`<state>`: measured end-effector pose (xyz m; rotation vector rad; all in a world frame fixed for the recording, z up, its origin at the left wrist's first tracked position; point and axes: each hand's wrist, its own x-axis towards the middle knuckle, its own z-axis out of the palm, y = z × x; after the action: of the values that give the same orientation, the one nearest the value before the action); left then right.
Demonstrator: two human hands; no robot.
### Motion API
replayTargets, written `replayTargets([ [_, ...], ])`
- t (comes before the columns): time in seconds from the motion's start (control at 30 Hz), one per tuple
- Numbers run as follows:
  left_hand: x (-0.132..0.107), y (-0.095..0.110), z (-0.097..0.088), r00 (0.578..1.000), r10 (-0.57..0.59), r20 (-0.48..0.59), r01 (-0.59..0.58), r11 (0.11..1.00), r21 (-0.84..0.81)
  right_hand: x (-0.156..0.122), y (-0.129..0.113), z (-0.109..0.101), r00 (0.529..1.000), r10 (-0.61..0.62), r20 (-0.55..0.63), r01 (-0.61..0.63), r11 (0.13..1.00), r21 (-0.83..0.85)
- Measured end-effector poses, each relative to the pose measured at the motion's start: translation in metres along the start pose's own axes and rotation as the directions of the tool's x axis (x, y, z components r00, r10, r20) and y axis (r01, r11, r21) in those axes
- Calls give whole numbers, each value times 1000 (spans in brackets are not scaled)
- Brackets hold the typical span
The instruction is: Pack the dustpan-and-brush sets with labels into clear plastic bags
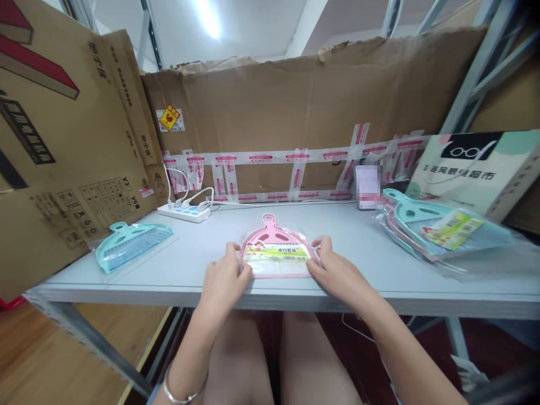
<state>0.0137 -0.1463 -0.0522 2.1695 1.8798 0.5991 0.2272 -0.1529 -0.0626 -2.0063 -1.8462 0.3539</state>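
A pink dustpan set (276,239) in a clear plastic bag, with a yellow-green label, lies near the front edge of the grey table (354,247). My left hand (223,275) grips the bag's left edge with curled fingers. My right hand (333,270) pinches its right edge. Both hands rest on the tabletop on either side of the pink set.
A teal brush in a bag (129,244) lies at the left. A pile of bagged teal and pink sets (439,225) sits at the right beside a printed box (472,169). A white power strip (185,211) lies at the back. Cardboard walls surround the table.
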Motion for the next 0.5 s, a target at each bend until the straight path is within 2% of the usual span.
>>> replayTargets([
  [0.17,13,-12,-10,989,81,126,-75,996,-54,10,12,2,998,-63,4,63,997,32],
  [0.3,35,-19,-17,962,127,241,-77,976,-203,29,25,-1,986,-168,19,166,981,98],
  [0.4,69,-17,-17,916,46,398,110,926,-360,53,30,-4,975,-221,35,215,970,113],
  [0.5,108,-13,-7,890,-70,451,295,842,-451,75,33,-3,968,-248,45,236,953,189],
])
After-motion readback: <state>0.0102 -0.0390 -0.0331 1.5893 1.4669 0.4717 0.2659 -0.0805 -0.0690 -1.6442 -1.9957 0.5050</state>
